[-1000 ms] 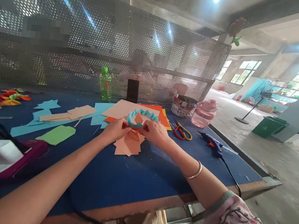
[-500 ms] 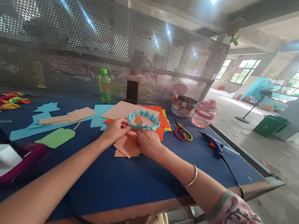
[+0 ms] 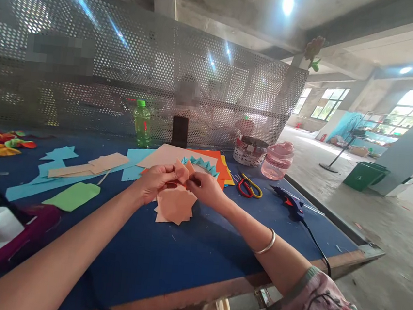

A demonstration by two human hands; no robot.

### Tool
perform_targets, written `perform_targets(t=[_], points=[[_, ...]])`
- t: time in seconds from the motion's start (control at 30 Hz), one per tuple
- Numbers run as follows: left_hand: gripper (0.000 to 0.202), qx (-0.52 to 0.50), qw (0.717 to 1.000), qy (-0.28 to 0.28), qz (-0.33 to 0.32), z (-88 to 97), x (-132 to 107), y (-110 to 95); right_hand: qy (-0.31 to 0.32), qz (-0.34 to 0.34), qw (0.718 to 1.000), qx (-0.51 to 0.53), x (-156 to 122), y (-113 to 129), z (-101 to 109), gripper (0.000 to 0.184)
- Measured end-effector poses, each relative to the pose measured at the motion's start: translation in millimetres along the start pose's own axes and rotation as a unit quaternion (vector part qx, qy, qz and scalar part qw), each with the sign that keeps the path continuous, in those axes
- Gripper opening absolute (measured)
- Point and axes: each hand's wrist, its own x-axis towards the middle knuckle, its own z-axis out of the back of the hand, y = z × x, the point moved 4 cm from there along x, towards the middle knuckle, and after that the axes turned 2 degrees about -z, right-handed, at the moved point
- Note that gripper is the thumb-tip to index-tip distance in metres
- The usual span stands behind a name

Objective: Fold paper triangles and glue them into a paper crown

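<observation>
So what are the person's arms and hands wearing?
Both the left hand and right hand have no gloves. The right arm has a silver bangle and a pinkish flowery sleeve with a greyish cuff. No left sleeve shows.

Craft workshop. Glue gun (image 3: 292,203) and cut paper (image 3: 174,206) on bench (image 3: 214,258). Bare concrete floor (image 3: 402,247), perforated screen (image 3: 220,83).

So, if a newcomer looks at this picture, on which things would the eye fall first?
Probably on the centre, where the left hand pinches a small peach paper piece, with the right hand close beside it and a spiky turquoise ring just behind. Next might come the red-and-yellow scissors and blue glue gun on the right, then the bright pile at the far left.
</observation>
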Motion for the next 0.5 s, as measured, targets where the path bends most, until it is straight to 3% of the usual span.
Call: perform_targets(t=[0.23, 0.5], points=[[0.039, -0.054, 0.998, -0.001, 0.039, 1.3, -0.1, 2.8, -0.003, 0.02, 0.997, 0.073, -0.3, 1.6, -5.8, 0.018], [0.026, -0.048, 0.998, -0.008, 0.038, 0.2, -1.8, -2.8, 0.003, 0.024, 0.999, 0.021, -9.6, 3.5, 8.1, 0.016]])
